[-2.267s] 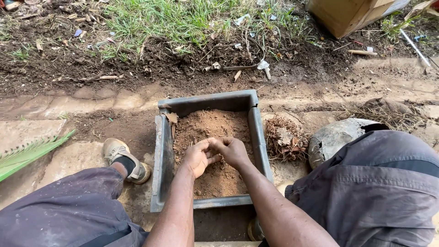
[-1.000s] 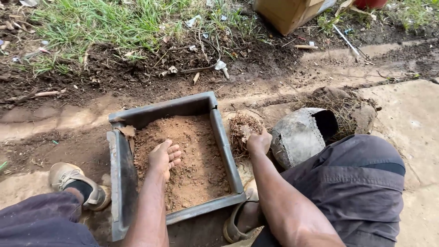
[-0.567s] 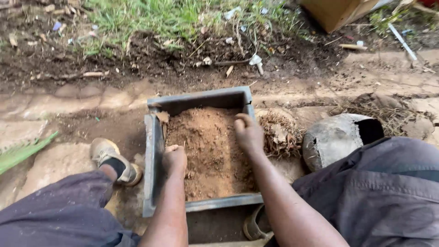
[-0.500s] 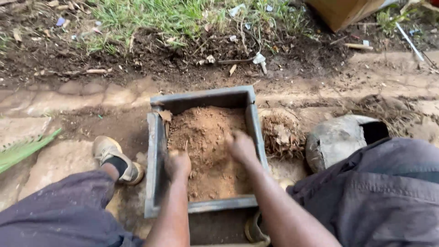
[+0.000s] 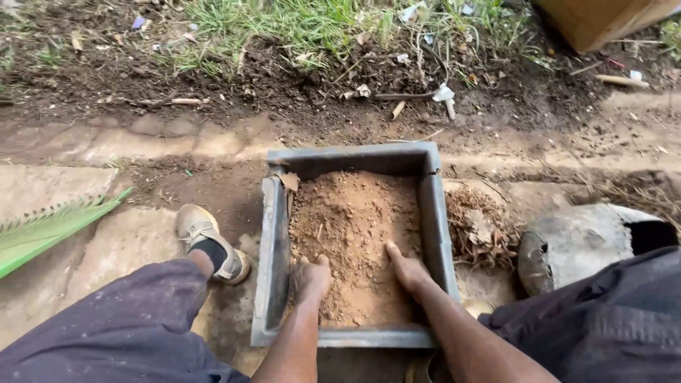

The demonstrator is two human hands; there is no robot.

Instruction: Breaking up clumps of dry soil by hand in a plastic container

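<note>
A grey rectangular mould box point(image 5: 273, 255) sits on the ground between my legs, filled with reddish-brown soil point(image 5: 355, 227). My left hand point(image 5: 312, 278) lies palm down on the soil near the box's front left, its fingers partly sunk in. My right hand point(image 5: 406, 268) presses flat on the soil at the front right, beside the right wall. Neither hand grips anything that I can see.
A pile of dry roots and leaves point(image 5: 482, 230) lies right of the box, next to a grey overturned pot point(image 5: 578, 245). My left shoe point(image 5: 206, 241) rests on the paving. A green palm leaf point(image 5: 50, 230) lies far left. Grass and litter line the back.
My right hand came back from the root pile into the box. Both hands have slid toward the front edge and now lie flat on the soil.
</note>
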